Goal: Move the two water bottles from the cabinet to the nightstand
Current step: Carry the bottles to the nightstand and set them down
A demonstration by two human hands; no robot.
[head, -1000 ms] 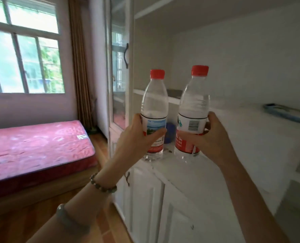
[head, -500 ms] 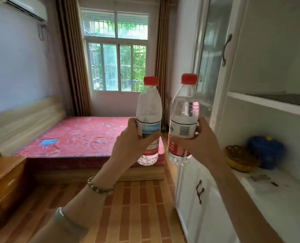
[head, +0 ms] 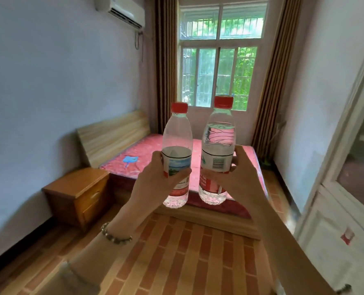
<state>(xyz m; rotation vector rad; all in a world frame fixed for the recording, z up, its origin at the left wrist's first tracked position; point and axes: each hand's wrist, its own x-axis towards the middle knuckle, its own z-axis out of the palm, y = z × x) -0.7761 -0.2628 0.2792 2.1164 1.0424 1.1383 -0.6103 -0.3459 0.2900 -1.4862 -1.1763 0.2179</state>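
Clear ribbed plastic shows on 2 red-capped water bottles we hold upright, side by side: left hand (head: 153,184) fingers wrap the left bottle (head: 177,154), right hand (head: 240,179) the right bottle (head: 218,150). Beyond lie brick-patterned floor (head: 176,252), red mattress (head: 138,154), and boxy orange wooden nightstand (head: 79,192); the white cabinet (head: 347,209) is cut off.

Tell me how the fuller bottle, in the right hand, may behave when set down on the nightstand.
The fuller bottle looks nearly full, so probably heavy for its size. Tall and narrow, it may tip if bumped. Its thin plastic likely dents under squeezing.

cabinet (head: 347,209) cropped rightward (blurred), bottle labels unreadable
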